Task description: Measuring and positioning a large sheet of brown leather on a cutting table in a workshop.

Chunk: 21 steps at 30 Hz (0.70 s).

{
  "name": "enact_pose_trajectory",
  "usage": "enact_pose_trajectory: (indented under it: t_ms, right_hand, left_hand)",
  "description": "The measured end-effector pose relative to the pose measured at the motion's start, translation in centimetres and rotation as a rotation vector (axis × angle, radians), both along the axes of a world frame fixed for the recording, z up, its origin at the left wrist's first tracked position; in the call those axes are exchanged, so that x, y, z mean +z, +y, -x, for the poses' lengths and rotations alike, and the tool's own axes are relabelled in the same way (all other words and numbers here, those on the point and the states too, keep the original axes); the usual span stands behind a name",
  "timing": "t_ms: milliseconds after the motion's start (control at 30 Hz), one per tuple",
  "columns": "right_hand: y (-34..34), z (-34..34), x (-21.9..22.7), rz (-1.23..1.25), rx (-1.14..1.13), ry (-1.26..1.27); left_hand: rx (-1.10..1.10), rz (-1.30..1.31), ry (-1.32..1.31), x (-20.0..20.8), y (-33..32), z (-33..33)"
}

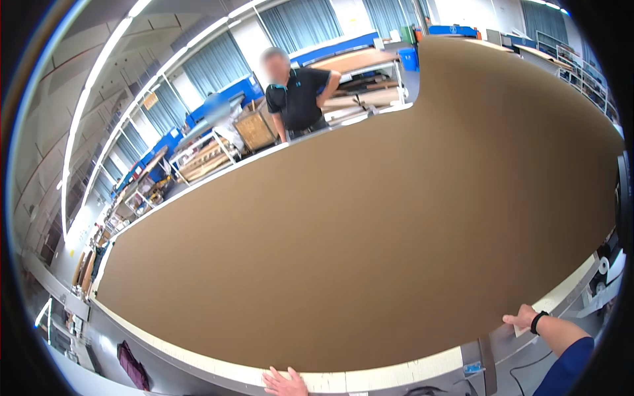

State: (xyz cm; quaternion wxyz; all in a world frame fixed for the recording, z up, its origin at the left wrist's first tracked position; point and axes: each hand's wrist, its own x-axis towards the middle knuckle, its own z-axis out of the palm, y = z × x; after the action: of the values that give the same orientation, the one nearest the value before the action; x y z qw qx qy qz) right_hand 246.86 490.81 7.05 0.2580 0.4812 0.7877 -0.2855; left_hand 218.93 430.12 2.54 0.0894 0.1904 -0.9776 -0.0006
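Huge brown sheet [297, 231] covering most of the table [403, 367] here, with a cream strip showing along the near edge. The person's left hand [285, 383] is down on that strip, fingers spread, tips right by the sheet's edge. The right hand [525, 317], black band [538, 322] on the wrist, is well apart from it at the sheet's near right edge, fingers partly curled. There's a pale bit under it, but honestly can't tell if it's gripping anything. On the far side a co-worker [300, 99] in a dark polo has one arm down to the table edge, other hand on hip. Blue bin [409, 59] farther back, to the right.
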Motion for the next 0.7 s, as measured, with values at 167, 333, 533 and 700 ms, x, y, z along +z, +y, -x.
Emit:
enact_pose_trajectory:
  t_ms: [167, 333, 533, 700]
  right_hand:
    - [-0.6, 0.4, 2.6, -0.027, -0.060, 0.013]
    - [0.0, 1.2, 2.9, 0.018, -0.055, -0.050]
    - [0.3, 0.2, 1.7, 0.003, -0.084, 0.011]
    - [0.7, -0.3, 0.7, 0.031, -0.063, -0.023]
  left_hand:
    - [-0.016, -0.143, 0.043, -1.0, -0.8, 0.9]
    - [-0.004, -0.119, -0.011, -0.4, 0.3, 1.3]
    - [-0.022, -0.138, 0.026, -0.9, -0.3, 0.8]
    - [0.021, -0.113, -0.040, -0.4, 0.0, 0.8]
